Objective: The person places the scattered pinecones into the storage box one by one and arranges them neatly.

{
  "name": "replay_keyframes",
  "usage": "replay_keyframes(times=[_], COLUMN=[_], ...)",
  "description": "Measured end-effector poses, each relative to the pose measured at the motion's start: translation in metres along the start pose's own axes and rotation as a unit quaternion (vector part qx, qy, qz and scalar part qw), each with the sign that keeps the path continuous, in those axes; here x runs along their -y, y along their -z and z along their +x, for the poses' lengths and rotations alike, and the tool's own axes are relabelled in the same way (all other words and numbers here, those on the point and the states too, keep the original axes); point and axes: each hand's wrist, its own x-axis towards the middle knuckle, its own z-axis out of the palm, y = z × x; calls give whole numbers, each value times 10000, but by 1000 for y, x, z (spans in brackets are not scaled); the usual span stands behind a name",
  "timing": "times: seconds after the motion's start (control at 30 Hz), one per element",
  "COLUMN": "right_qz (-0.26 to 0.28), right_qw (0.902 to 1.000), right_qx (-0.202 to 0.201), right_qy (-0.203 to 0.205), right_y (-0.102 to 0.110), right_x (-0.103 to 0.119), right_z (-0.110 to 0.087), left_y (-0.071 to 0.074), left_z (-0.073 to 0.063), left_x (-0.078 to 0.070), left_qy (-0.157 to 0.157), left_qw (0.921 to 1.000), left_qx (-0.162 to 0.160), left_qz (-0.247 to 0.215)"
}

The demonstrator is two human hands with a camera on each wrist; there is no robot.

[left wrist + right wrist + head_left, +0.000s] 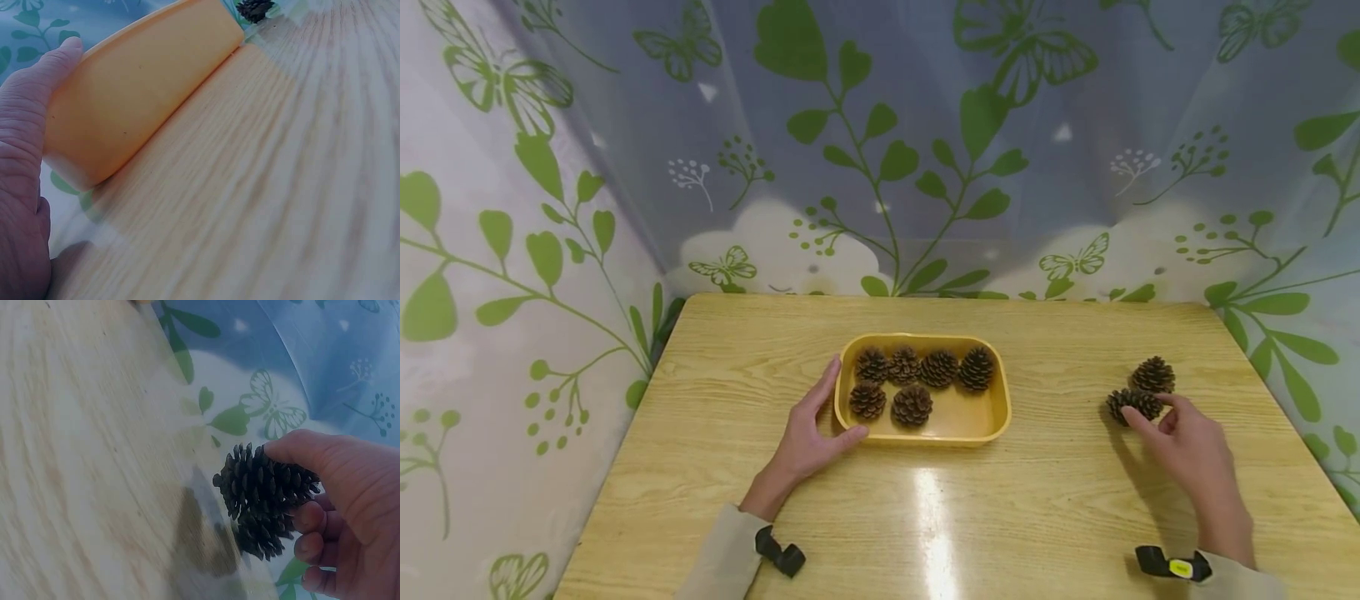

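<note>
My right hand (1197, 457) pinches a brown pine cone (1133, 403) between thumb and fingers at the table's right side. Just behind it is another pine cone (1154, 374), partly hidden; in the right wrist view the held pine cone (253, 481) overlaps it. On the left, my left hand (808, 435) holds the end of a yellow plastic tray (966, 417), thumb on the near rim and fingers along the left wall. Several pine cones (913, 405) sit in the tray, a row at the back and two in front. The left wrist view shows my thumb (59, 59) against the tray's outer wall.
A light wood-grain table (1037, 492) lies under everything, with a bright glare streak in front of the tray. Behind it hangs a curtain (917, 200) printed with green leaves and butterflies, continuing along the left and right sides. Bare tabletop separates the tray from the right-hand pine cones.
</note>
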Motion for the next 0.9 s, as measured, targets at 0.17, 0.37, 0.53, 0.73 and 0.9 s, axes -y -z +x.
replay_keyframes(times=[0.17, 0.37, 0.53, 0.73, 0.9], right_qz=[-24, -7, 36, 13, 70], right_qw=[9998, 9992, 9982, 9958, 9931], right_qx=[95, -52, -96, -137, -160], right_qy=[145, 403, 593, 910, 1157], right_y=[-3, -3, -2, -1, -4], right_x=[12, 22, 34, 52, 63], right_z=[2, 4, 5, 6, 8], left_y=[0, 0, 0, 0, 0], left_z=[0, 0, 0, 0, 0], left_x=[-1, 0, 1, 1, 1], left_qy=[-25, -8, 2, 38, 4], left_qw=[10000, 10000, 10000, 10000, 10000], left_qx=[5, -4, -1, 4, -8], left_qz=[19, -28, -23, -2, 8])
